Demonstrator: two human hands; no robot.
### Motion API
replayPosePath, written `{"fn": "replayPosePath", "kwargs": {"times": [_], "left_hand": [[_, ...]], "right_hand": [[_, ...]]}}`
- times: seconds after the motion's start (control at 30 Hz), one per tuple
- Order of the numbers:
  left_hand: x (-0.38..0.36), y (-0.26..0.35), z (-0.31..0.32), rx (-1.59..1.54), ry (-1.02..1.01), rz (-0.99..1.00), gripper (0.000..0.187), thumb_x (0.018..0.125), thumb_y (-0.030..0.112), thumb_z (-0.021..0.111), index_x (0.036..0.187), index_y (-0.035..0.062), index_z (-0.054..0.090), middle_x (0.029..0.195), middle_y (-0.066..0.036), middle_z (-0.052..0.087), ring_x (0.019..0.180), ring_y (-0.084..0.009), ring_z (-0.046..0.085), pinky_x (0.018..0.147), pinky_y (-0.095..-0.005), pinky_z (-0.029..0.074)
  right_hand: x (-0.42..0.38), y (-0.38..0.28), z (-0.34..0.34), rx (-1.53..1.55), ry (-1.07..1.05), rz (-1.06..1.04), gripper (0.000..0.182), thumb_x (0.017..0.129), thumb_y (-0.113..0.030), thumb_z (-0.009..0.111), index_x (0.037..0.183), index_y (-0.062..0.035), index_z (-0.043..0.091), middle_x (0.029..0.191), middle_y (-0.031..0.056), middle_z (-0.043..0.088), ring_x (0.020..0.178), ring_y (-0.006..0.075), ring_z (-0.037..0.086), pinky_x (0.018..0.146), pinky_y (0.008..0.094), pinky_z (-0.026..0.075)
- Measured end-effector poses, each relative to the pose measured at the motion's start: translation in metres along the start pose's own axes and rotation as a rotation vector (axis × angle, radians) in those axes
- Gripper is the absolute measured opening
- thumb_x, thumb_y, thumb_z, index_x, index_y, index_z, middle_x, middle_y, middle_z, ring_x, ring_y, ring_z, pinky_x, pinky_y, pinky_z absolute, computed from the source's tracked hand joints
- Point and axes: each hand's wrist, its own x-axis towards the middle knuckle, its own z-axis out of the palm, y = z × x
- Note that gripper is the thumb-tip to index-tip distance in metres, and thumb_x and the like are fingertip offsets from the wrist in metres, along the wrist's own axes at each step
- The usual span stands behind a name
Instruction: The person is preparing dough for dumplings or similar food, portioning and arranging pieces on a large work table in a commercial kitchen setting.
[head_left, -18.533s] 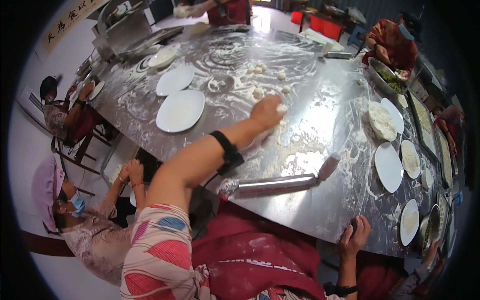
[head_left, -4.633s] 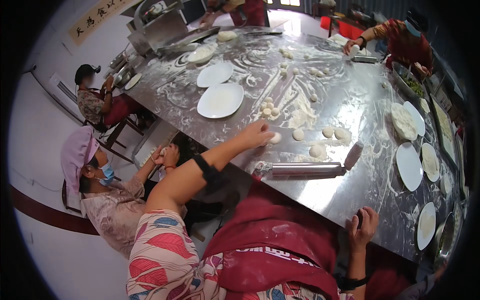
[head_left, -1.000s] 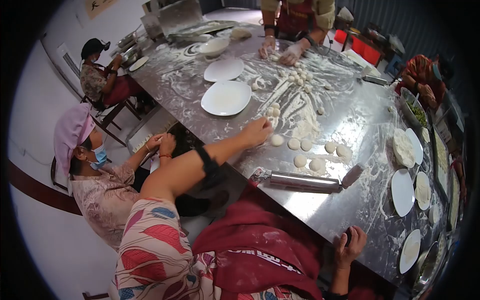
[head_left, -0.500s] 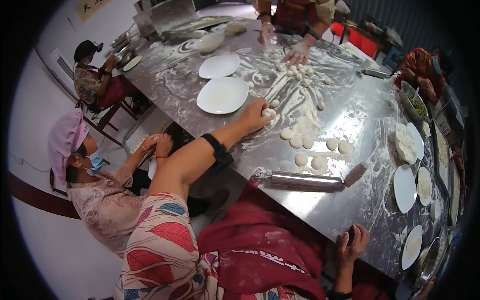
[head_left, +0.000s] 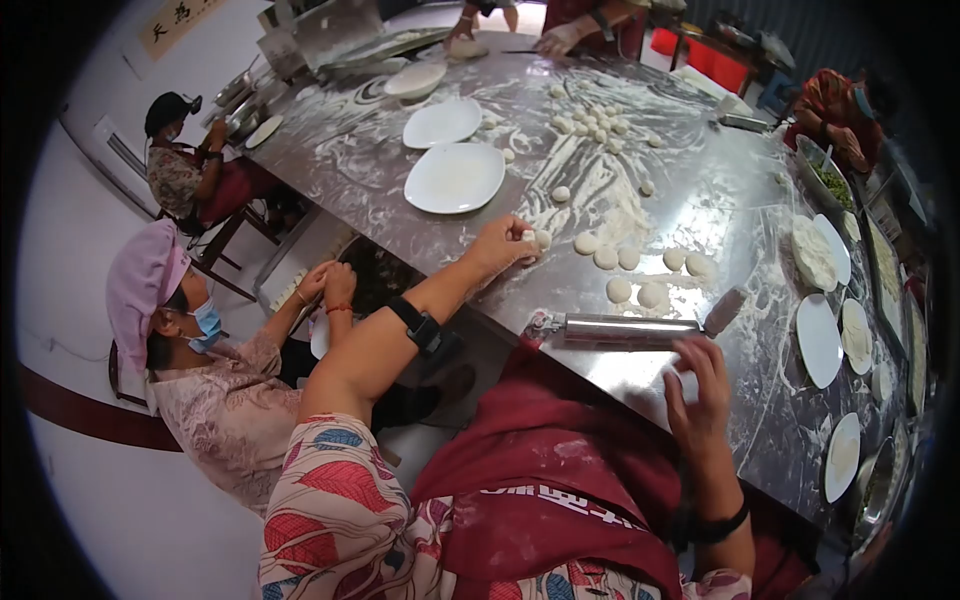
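Note:
My left hand [head_left: 500, 250] is closed around a small dough ball [head_left: 530, 237] near the table's left edge; a second dough ball [head_left: 543, 240] sits right beside it. My right hand [head_left: 704, 392] is raised over the near table edge with its fingers curved and apart, holding nothing. Just beyond its fingertips is the floury right handle of a metal rolling pin [head_left: 630, 329], lying along the table edge. Several flattened dough rounds [head_left: 606, 257] rest on flour between the rolling pin and my left hand.
White plates [head_left: 455, 180] stand at the left of the steel table [head_left: 450, 240]. Dough balls [head_left: 600, 122] are clustered farther back. Plates [head_left: 820, 340], a flour heap [head_left: 813, 253] and a bowl of green filling [head_left: 825, 180] line the right. A masked person [head_left: 210, 370] sits at left; others work around the table.
My right hand has risen from the near edge toward the rolling pin's right handle. My left hand has drawn slightly nearer with a dough ball. The co-worker opposite has pulled back from the dough balls.

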Motion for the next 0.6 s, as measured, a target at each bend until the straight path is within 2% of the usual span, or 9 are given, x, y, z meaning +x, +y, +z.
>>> {"fn": "replayPosePath", "kwargs": {"times": [0.1, 0.2, 0.23, 0.3, 0.37, 0.4, 0.43, 0.5, 0.6], "left_hand": [[-0.004, 0.007, 0.009, -0.275, -0.037, -0.059, 0.035, 0.087, 0.007, 0.07, 0.115, 0.0005, 0.051, 0.103, -0.011, 0.065, 0.091, -0.0176, 0.066, 0.078, -0.0262, 0.056], [-0.01, 0.016, 0.02, -0.378, -0.096, -0.037, 0.033, 0.088, 0.007, 0.069, 0.116, 0.0008, 0.051, 0.108, -0.013, 0.064, 0.093, -0.0183, 0.066, 0.08, -0.0274, 0.056], [-0.013, 0.018, 0.023, -0.371, -0.12, -0.013, 0.032, 0.089, 0.007, 0.068, 0.116, 0.0011, 0.051, 0.108, -0.012, 0.064, 0.093, -0.018, 0.066, 0.081, -0.0277, 0.056], [-0.02, 0.023, 0.028, -0.351, -0.165, 0.04, 0.032, 0.089, 0.007, 0.068, 0.116, 0.0015, 0.052, 0.107, -0.011, 0.065, 0.092, -0.0174, 0.066, 0.081, -0.0282, 0.056], [-0.024, 0.024, 0.033, -0.234, -0.162, 0.115, 0.029, 0.089, 0.007, 0.067, 0.115, 0.0013, 0.054, 0.103, -0.008, 0.065, 0.087, -0.0126, 0.065, 0.077, -0.0263, 0.055], [-0.025, 0.025, 0.032, -0.158, -0.171, 0.149, 0.029, 0.089, 0.007, 0.067, 0.115, 0.0011, 0.055, 0.102, -0.007, 0.065, 0.085, -0.011, 0.064, 0.076, -0.0253, 0.054], [-0.026, 0.027, 0.03, -0.081, -0.18, 0.183, 0.029, 0.089, 0.007, 0.066, 0.115, 0.0009, 0.055, 0.101, -0.006, 0.065, 0.084, -0.0094, 0.063, 0.074, -0.0243, 0.053], [-0.028, 0.026, 0.027, -0.005, -0.162, 0.209, 0.029, 0.089, 0.007, 0.066, 0.116, 0.0004, 0.056, 0.099, -0.004, 0.065, 0.081, -0.0071, 0.062, 0.072, -0.0225, 0.052], [-0.026, 0.015, 0.021, 0.015, -0.145, 0.228, 0.03, 0.089, 0.007, 0.065, 0.117, 0.0, 0.056, 0.097, -0.003, 0.064, 0.08, -0.0049, 0.061, 0.069, -0.0202, 0.05]], "right_hand": [[0.061, -0.003, 0.033, 0.229, -0.061, 0.029, 0.035, 0.086, -0.002, 0.062, 0.12, 0.0005, 0.056, 0.115, 0.0177, 0.055, 0.082, 0.0218, 0.064, 0.074, 0.0329, 0.054], [0.112, 0.013, 0.073, 0.523, -0.253, 0.34, 0.048, 0.096, -0.021, 0.054, 0.138, 0.0001, 0.043, 0.121, 0.0208, 0.054, 0.084, 0.0225, 0.065, 0.071, 0.0333, 0.055], [0.126, 0.01, 0.08, 0.624, -0.305, 0.441, 0.055, 0.098, -0.031, 0.052, 0.142, -0.0003, 0.038, 0.121, 0.0226, 0.053, 0.086, 0.0238, 0.065, 0.07, 0.0344, 0.056], [0.144, 0.02, 0.101, 0.877, -0.413, 0.593, 0.06, 0.098, -0.039, 0.052, 0.142, -0.0013, 0.037, 0.119, 0.0223, 0.053, 0.088, 0.0241, 0.065, 0.07, 0.0345, 0.056], [0.156, 0.039, 0.12, 0.948, -0.555, 0.619, 0.061, 0.098, -0.041, 0.053, 0.142, -0.0009, 0.039, 0.113, 0.0194, 0.056, 0.087, 0.0237, 0.066, 0.069, 0.0349, 0.056], [0.157, 0.038, 0.125, 0.958, -0.552, 0.584, 0.056, 0.098, -0.038, 0.053, 0.136, 0.0028, 0.045, 0.098, 0.0152, 0.061, 0.078, 0.0237, 0.067, 0.066, 0.0347, 0.057], [0.159, 0.042, 0.134, 0.884, -0.545, 0.591, 0.044, 0.098, -0.031, 0.054, 0.12, 0.0071, 0.057, 0.087, 0.0123, 0.064, 0.07, 0.0225, 0.067, 0.063, 0.0338, 0.057], [0.163, 0.042, 0.141, 0.747, -0.569, 0.584, 0.035, 0.098, -0.025, 0.053, 0.105, 0.0083, 0.064, 0.084, 0.013, 0.067, 0.068, 0.0206, 0.067, 0.062, 0.0325, 0.058], [0.166, 0.03, 0.137, 0.782, -0.612, 0.656, 0.032, 0.098, -0.022, 0.053, 0.104, 0.0067, 0.065, 0.088, 0.0117, 0.068, 0.073, 0.0186, 0.067, 0.068, 0.0326, 0.058]]}}
